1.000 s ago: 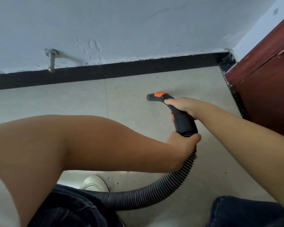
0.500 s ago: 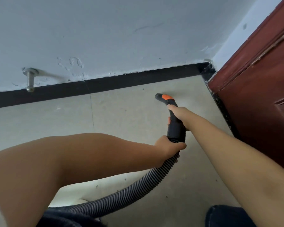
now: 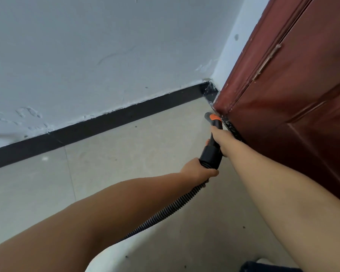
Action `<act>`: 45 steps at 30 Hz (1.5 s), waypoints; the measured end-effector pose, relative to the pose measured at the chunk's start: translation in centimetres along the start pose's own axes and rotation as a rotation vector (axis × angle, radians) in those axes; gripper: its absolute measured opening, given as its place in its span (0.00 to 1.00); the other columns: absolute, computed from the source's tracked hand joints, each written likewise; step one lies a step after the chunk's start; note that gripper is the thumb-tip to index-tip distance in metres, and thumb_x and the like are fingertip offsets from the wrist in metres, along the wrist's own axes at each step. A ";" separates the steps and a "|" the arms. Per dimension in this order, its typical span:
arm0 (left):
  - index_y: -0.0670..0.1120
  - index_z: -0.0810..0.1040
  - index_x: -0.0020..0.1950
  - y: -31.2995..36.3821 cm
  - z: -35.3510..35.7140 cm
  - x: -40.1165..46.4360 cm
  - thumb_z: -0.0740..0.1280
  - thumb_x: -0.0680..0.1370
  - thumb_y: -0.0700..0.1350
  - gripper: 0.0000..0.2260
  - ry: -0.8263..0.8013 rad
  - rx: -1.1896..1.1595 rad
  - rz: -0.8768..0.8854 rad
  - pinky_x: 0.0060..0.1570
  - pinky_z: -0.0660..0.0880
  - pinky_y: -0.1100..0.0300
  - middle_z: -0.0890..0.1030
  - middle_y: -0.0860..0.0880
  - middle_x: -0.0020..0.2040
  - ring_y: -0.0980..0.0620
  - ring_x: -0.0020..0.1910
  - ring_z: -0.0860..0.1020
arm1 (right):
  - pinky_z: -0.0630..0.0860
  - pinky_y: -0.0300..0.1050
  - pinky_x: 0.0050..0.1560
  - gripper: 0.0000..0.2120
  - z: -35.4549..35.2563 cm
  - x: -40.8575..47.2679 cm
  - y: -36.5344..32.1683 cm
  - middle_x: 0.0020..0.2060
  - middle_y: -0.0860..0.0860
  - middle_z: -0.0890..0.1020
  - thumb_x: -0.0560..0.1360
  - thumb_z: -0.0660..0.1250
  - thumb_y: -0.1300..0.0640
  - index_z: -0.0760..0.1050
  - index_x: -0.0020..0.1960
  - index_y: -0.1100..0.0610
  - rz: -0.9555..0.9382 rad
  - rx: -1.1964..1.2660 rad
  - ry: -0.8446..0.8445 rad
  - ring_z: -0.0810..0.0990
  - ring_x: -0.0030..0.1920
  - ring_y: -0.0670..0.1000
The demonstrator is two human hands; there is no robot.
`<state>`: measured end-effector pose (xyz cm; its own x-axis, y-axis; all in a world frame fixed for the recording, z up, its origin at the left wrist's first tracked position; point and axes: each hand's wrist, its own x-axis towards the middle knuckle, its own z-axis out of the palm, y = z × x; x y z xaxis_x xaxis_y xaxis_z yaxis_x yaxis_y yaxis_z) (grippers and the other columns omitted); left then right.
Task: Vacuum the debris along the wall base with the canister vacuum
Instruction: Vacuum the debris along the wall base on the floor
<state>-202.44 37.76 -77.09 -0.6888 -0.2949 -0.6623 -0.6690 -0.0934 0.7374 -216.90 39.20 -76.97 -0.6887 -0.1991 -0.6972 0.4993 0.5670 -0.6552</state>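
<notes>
A black vacuum nozzle (image 3: 211,152) with an orange tip (image 3: 212,117) points at the floor beside the door's bottom edge, close to the room corner. My right hand (image 3: 221,138) grips the upper part of the nozzle. My left hand (image 3: 197,169) holds its lower end, where the ribbed black hose (image 3: 171,209) joins. The hose runs down and left under my left forearm. A black baseboard (image 3: 114,119) lines the white wall (image 3: 106,55). Small dark specks (image 3: 135,126) lie on the beige floor tiles. The canister is out of view.
A dark red wooden door (image 3: 294,95) fills the right side, its bottom edge dusty with white bits (image 3: 227,122). Cobwebs sit in the corner (image 3: 209,88). A dark trouser leg (image 3: 267,266) shows at the bottom right.
The nozzle has moved right, from the open floor toward the door's base near the corner. Both hands kept their hold. The view swung right, and the metal doorstop on the wall left the frame.
</notes>
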 end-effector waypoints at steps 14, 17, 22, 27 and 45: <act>0.44 0.72 0.55 1.6 0.4 -2.9 0.71 0.71 0.48 0.17 0.062 0.042 -0.061 0.42 0.80 0.54 0.79 0.46 0.40 0.49 0.32 0.78 | 0.76 0.45 0.34 0.12 -0.6 -2.7 -1.1 0.31 0.56 0.76 0.79 0.63 0.52 0.69 0.52 0.61 0.072 0.015 -0.073 0.76 0.28 0.51; 0.46 0.70 0.54 2.9 -0.2 -8.2 0.71 0.71 0.49 0.16 0.081 0.060 -0.088 0.43 0.81 0.52 0.80 0.46 0.44 0.48 0.36 0.79 | 0.75 0.38 0.26 0.10 -1.2 -8.0 -2.3 0.31 0.55 0.76 0.78 0.65 0.55 0.69 0.51 0.61 0.099 0.016 -0.126 0.76 0.23 0.50; 0.49 0.71 0.52 7.0 -2.9 -17.6 0.71 0.70 0.49 0.15 0.110 0.089 -0.106 0.48 0.80 0.48 0.79 0.47 0.47 0.47 0.45 0.80 | 0.73 0.36 0.23 0.07 -1.8 -18.3 -6.6 0.30 0.55 0.75 0.77 0.64 0.59 0.69 0.50 0.63 0.099 0.056 -0.099 0.75 0.20 0.49; 0.47 0.72 0.57 13.3 -6.2 -29.1 0.71 0.71 0.49 0.17 0.186 0.133 -0.087 0.43 0.74 0.57 0.79 0.48 0.49 0.49 0.45 0.77 | 0.71 0.35 0.21 0.09 -2.3 -30.2 -13.1 0.29 0.56 0.74 0.76 0.64 0.59 0.70 0.52 0.63 0.062 0.029 -0.129 0.74 0.20 0.50; 0.52 0.69 0.54 24.0 -14.2 -68.6 0.71 0.71 0.54 0.17 0.999 -0.095 -0.223 0.39 0.74 0.59 0.78 0.53 0.44 0.52 0.42 0.78 | 0.82 0.53 0.44 0.12 5.2 -72.4 -28.1 0.34 0.55 0.78 0.73 0.66 0.58 0.70 0.56 0.56 -0.380 -0.273 -0.849 0.78 0.31 0.53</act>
<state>-167.26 42.22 -12.12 0.0243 -0.9144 -0.4041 -0.6986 -0.3047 0.6474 -178.34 33.50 -9.61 -0.1169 -0.8575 -0.5010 0.1088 0.4904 -0.8647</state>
